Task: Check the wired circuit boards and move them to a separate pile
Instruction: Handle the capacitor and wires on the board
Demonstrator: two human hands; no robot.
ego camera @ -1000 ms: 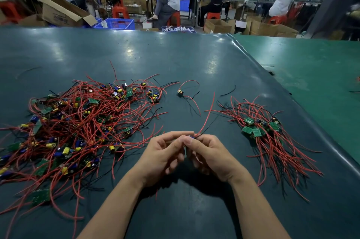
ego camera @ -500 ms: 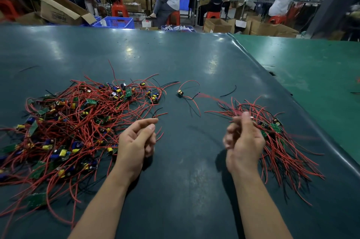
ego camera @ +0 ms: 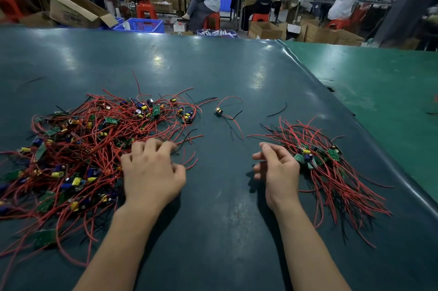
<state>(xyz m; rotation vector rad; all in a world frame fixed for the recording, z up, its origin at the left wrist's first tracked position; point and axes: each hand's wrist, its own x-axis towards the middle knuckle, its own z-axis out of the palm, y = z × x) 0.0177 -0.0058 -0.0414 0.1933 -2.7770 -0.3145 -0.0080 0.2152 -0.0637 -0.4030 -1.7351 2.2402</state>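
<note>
A large tangled pile of small green circuit boards with red and black wires (ego camera: pixel 83 148) covers the left of the dark table mat (ego camera: pixel 213 231). On the right lies a smaller pile of wired boards (ego camera: pixel 329 172). My left hand (ego camera: pixel 151 172) is palm down at the large pile's right edge, its spread fingertips touching the red wires there. My right hand (ego camera: pixel 277 172) hovers just left of the small pile, fingers loosely curled and holding nothing. One single wired board (ego camera: pixel 219 111) lies apart between the piles, farther back.
A loose black wire piece (ego camera: pixel 277 111) lies behind the small pile. The mat's raised right edge borders a lighter green table (ego camera: pixel 379 82). Beyond the table's far edge are cardboard boxes (ego camera: pixel 75 9), a blue crate (ego camera: pixel 142 25) and seated people at benches.
Both hands held one board together at the centre, then parted. The right hand carried it to the small pile and has let go. The left hand moved onto the large pile's edge.
</note>
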